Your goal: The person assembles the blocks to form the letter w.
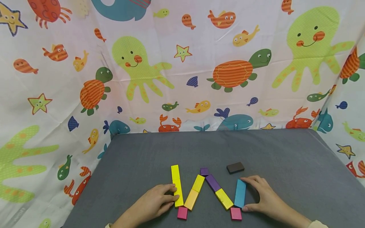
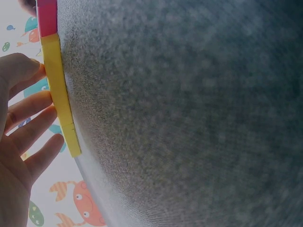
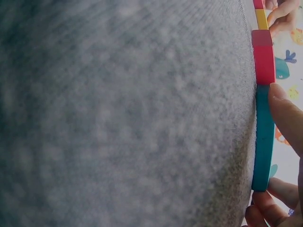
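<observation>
Several coloured blocks lie in a W-like zigzag on the grey table. My left hand (image 1: 155, 201) touches the side of the long yellow block (image 1: 178, 193) with its fingertips, the fingers only loosely bent. A shorter yellow block (image 1: 175, 172) lines up beyond it, and a pink block (image 1: 182, 213) sits at its near end. On the right, my right hand (image 1: 267, 199) pinches the blue block (image 1: 240, 193) lengthwise, thumb at the near end and fingers at the far end. In the right wrist view the blue block (image 3: 263, 137) meets a pink block (image 3: 263, 59).
Between the hands, an orange block (image 1: 191, 199) and yellow block (image 1: 198, 183) slant up to a small purple block (image 1: 204, 172); a longer purple block (image 1: 213, 183) and another yellow block (image 1: 224, 199) slant down. A black block (image 1: 235, 168) lies apart behind. A patterned cloth (image 1: 182, 104) surrounds the table.
</observation>
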`<state>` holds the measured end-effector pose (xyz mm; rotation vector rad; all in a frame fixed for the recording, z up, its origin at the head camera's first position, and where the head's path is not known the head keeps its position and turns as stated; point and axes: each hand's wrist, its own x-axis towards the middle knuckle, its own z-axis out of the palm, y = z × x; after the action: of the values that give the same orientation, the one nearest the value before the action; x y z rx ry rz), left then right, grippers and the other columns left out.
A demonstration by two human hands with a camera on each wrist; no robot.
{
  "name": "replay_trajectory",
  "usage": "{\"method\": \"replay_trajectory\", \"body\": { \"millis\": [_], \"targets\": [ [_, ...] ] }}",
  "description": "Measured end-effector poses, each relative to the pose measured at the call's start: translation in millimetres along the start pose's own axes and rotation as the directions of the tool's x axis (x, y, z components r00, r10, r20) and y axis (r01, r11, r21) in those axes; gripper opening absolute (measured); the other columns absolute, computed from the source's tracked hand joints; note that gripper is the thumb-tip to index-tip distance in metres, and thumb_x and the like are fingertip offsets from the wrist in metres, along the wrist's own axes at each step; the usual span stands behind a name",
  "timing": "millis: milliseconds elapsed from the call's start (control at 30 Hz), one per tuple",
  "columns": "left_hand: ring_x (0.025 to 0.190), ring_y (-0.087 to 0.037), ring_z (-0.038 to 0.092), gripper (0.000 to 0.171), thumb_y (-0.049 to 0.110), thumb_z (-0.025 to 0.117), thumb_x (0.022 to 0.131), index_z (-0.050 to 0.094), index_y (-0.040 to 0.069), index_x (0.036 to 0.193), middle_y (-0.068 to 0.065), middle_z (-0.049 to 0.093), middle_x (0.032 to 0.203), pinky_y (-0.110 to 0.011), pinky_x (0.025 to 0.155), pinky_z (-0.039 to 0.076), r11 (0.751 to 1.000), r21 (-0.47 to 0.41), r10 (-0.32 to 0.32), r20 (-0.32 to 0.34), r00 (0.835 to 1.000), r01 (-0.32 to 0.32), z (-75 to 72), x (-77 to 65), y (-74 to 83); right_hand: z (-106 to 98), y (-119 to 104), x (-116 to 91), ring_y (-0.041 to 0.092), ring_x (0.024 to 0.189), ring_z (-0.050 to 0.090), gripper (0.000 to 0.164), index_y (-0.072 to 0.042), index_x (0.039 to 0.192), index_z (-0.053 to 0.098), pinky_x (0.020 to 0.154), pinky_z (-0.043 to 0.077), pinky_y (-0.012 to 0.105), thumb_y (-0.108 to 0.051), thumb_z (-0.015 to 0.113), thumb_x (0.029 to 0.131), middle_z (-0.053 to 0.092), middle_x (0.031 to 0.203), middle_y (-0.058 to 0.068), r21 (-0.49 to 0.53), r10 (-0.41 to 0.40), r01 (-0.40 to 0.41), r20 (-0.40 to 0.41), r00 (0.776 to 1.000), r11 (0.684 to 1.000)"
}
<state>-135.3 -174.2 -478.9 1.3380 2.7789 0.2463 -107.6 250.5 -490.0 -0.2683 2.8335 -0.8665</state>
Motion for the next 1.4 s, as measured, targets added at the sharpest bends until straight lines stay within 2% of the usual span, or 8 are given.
{"method": "replay_trajectory", "body": {
  "millis": [367, 533, 633, 733, 933, 1167, 1400],
  "targets": [
    [0.117, -0.01, 0.061, 0.03, 0.032, 0.063, 0.097, 0.067, 0.034, 0.126, 0.009, 0.062, 0.131, -0.037, 0.098, 0.056, 1.0, -0.002, 0.004, -0.01, 1.0, -0.004, -0.5, 0.3, -0.8, -4, 1, 3, 0.029, 0.12, 0.048, 0.098, -0.022, 0.139, 0.052, 0.092, 0.051, 0.06, -0.066, 0.083, 0.057, 0.052, 0.127, 0.004, 0.015, -0.016, 0.016, 0.003, 1.0, 1.0],
    [0.118, -0.011, 0.061, 0.029, 0.032, 0.063, 0.097, 0.068, 0.034, 0.126, 0.008, 0.063, 0.131, -0.037, 0.098, 0.056, 1.0, 0.0, 0.011, -0.02, 1.0, -0.011, 1.0, -0.3, -1.9, -12, -2, 13, 0.026, 0.114, 0.054, 0.087, -0.018, 0.134, 0.057, 0.091, 0.053, 0.056, -0.061, 0.083, 0.064, 0.057, 0.12, 0.003, 0.032, -0.016, 0.018, -0.076, 0.997, 0.999],
    [0.118, -0.011, 0.061, 0.029, 0.032, 0.062, 0.097, 0.068, 0.034, 0.126, 0.008, 0.063, 0.131, -0.037, 0.098, 0.055, 1.0, -0.001, 0.006, -0.019, 1.0, -0.006, 1.2, -0.6, -2.3, -17, -9, 25, 0.027, 0.11, 0.057, 0.084, -0.01, 0.133, 0.058, 0.09, 0.052, 0.055, -0.06, 0.081, 0.069, 0.061, 0.118, 0.008, 0.041, 0.035, -0.029, -0.155, 0.987, 0.999],
    [0.118, -0.01, 0.061, 0.029, 0.033, 0.062, 0.097, 0.067, 0.034, 0.126, 0.008, 0.062, 0.132, -0.038, 0.099, 0.055, 1.0, -0.011, 0.001, -0.01, 1.0, -0.001, 0.8, -0.6, -2.1, -20, -15, 39, 0.032, 0.11, 0.058, 0.086, -0.002, 0.131, 0.056, 0.089, 0.052, 0.056, -0.063, 0.077, 0.073, 0.061, 0.119, 0.015, 0.06, 0.121, -0.111, -0.205, 0.971, 0.992],
    [0.117, -0.009, 0.06, 0.03, 0.032, 0.062, 0.097, 0.067, 0.034, 0.127, 0.009, 0.062, 0.132, -0.036, 0.099, 0.055, 1.0, -0.029, -0.001, -0.001, 1.0, 0.001, 0.0, -0.4, -1.3, -14, -19, 63, 0.034, 0.1, 0.052, 0.098, 0.007, 0.124, 0.052, 0.078, 0.051, 0.05, -0.074, 0.071, 0.071, 0.06, 0.111, 0.022, 0.064, 0.269, -0.261, -0.204, 0.941, 0.963],
    [0.116, -0.009, 0.06, 0.03, 0.032, 0.062, 0.097, 0.067, 0.033, 0.127, 0.008, 0.062, 0.131, -0.036, 0.098, 0.056, 0.999, -0.038, 0.002, -0.008, 1.0, -0.002, 0.9, -0.1, -0.8, -1, -21, 75, 0.032, 0.089, 0.051, 0.091, 0.006, 0.109, 0.055, 0.068, 0.035, 0.04, -0.072, 0.076, 0.066, 0.06, 0.098, 0.02, 0.0, 0.292, -0.3, -0.233, 0.928, 0.954],
    [0.118, -0.009, 0.059, 0.031, 0.034, 0.061, 0.098, 0.066, 0.035, 0.128, 0.01, 0.061, 0.133, -0.037, 0.1, 0.055, 0.999, -0.037, -0.011, 0.016, 1.0, 0.011, -0.1, 1.6, -1.6, 4, -20, 77, 0.032, 0.086, 0.05, 0.089, 0.005, 0.106, 0.054, 0.069, 0.032, 0.041, -0.07, 0.079, 0.064, 0.059, 0.095, 0.02, 0.001, 0.315, -0.324, -0.247, 0.916, 0.946]
  ]
}}
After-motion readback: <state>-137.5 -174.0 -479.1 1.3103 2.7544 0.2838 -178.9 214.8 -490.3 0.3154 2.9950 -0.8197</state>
